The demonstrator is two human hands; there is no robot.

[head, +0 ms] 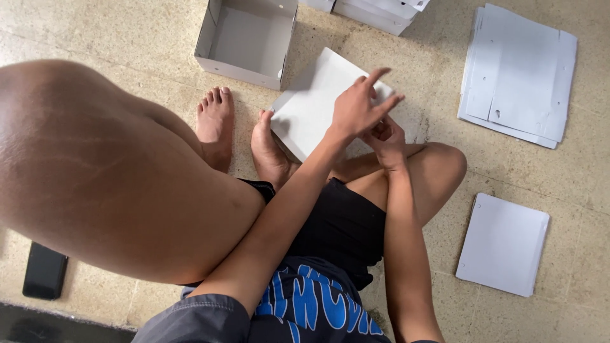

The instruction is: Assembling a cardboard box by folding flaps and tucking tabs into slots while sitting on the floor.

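Floor [445, 25]: pale speckled tiles all round me, bare stretches between the cardboard piles, room to swing either arm right or forward.
Left knee [108, 171]: raised, fills the left of my view, walls off that side.
Flat stack, far right [518, 73]: white cardboard blanks, edges fanned, well apart from my hands.
Open box [244, 41]: white, top open, just beyond my toes; more white boxes behind it are cut off by the top edge.
White sheet [311, 105]: the piece I'm working, tilted up off the floor, lower left corner against my foot, right edge under my hands.
Smaller stack [502, 244]: white sheets lying flat by my right knee.
Dark phone [44, 271]: flat on the floor, low left.
Left hand [359, 108]: arm crosses my lap, palm down on the sheet, fingers spread loose, index lifted — resting, grip not closed.
Right hand [384, 136]: tucked under the left, fingers curled at the sheet's edge; mostly hidden, so I can't tell how tight that grip is.
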